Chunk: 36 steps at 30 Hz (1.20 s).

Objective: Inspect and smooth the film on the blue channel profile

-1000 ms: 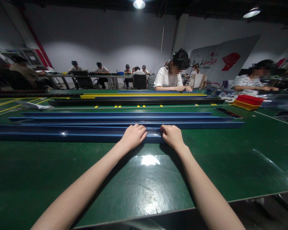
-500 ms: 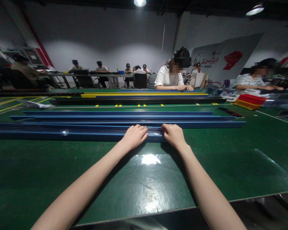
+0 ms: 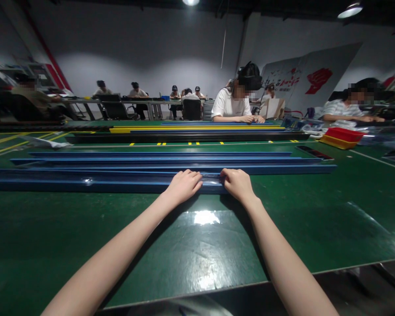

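A long blue plastic channel strip (image 3: 118,181) lies across the green table (image 3: 134,245) in front of me, running out of view at the left. My left hand (image 3: 185,185) rests over it near its right end, fingers curled across it. At that right end is my right hand (image 3: 236,182), its fingers bent around the strip, fingertips partly hidden. A short shiny stretch of the strip shows between the two hands. Just behind lie more blue channel strips (image 3: 286,168), roughly parallel to the first.
Farther back are a black strip (image 3: 184,137) and yellow strips (image 3: 200,129). A phone (image 3: 314,153) and stacked red and yellow trays (image 3: 342,137) lie to the right. White paper (image 3: 46,142) sits at the left. A person (image 3: 233,105) works across the table.
Both hands keep their grip and place on the blue channel strip. The view has shifted very slightly; otherwise nothing has visibly moved.
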Tool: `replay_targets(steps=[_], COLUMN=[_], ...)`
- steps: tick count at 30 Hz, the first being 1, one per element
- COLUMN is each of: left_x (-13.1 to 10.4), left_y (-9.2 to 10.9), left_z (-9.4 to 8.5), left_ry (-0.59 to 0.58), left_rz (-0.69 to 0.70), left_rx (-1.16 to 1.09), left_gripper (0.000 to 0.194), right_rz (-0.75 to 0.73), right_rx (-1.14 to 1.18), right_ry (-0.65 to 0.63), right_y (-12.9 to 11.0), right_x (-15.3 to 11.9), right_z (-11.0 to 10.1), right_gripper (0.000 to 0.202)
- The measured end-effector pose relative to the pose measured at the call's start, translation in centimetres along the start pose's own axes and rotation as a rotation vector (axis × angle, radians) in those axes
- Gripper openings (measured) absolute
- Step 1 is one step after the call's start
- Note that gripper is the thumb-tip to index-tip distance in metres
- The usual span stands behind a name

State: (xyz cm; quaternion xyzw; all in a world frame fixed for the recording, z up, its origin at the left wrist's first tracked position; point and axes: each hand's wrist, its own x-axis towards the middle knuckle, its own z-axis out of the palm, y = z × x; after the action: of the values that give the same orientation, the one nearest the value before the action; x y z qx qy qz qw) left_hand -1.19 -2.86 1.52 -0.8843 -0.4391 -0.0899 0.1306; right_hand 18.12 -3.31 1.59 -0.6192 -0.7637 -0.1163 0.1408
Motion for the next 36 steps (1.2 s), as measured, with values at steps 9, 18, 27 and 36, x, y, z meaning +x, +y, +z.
replay_targets(steps=[9, 18, 27, 36], left_x=[0.1, 0.0, 0.1, 0.1], left_y=[-0.4, -0.8, -1.1, -1.4], left_z=[-0.4, -0.6, -0.6, -0.5], left_ry=[-0.018, -0.008, -0.005, -0.023], left_rz=[-0.03, -0.087, -0.125, -0.154], left_rx=[0.007, 0.012, 0.051, 0.098], left_gripper=[0.029, 0.031, 0.033, 0.035], right_rz=[0.024, 0.029, -0.036, 0.034], right_rx=[-0.003, 0.0, 0.006, 0.004], right_ry=[0.001, 0.009, 0.01, 0.047], right_y=[0.2, 0.2, -0.1, 0.4], right_x=[0.1, 0.0, 0.0, 0.1], right_z=[0.2, 0.3, 0.4, 0.5], right_gripper=[0.027, 0.027, 0.026, 0.025])
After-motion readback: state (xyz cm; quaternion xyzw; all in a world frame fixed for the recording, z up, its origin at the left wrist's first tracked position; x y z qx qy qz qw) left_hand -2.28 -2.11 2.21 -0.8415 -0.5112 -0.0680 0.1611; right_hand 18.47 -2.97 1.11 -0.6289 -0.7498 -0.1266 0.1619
